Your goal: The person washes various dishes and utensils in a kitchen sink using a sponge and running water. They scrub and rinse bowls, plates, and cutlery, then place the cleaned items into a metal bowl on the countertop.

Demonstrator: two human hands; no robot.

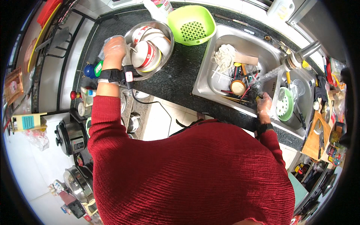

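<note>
My left hand [114,48], in a clear plastic glove, is bent at the left side of a steel basin [169,53]. Its fingers are largely hidden, so a grip on the rim cannot be made out. Stacked in the basin are several white bowls [142,54], some with red bands. Also gloved, my right hand [264,103] is low over the front right of the large sink bowl [222,39]. Something small and dark shows at its fingertips, too unclear to name. Water runs from the faucet [295,60] into the sink, beside chopsticks [246,94], a small round brown-rimmed cup [238,87] and a whitish cloth [225,57].
A lime-green plastic basket [192,14] stands behind the black countertop [180,73]. The smaller sink bowl holds a green strainer [284,104]. On the right, a wooden cutting board [312,137] carries metal tools. A rice cooker [71,137] sits at left; a cable [152,103] hangs from my left wrist.
</note>
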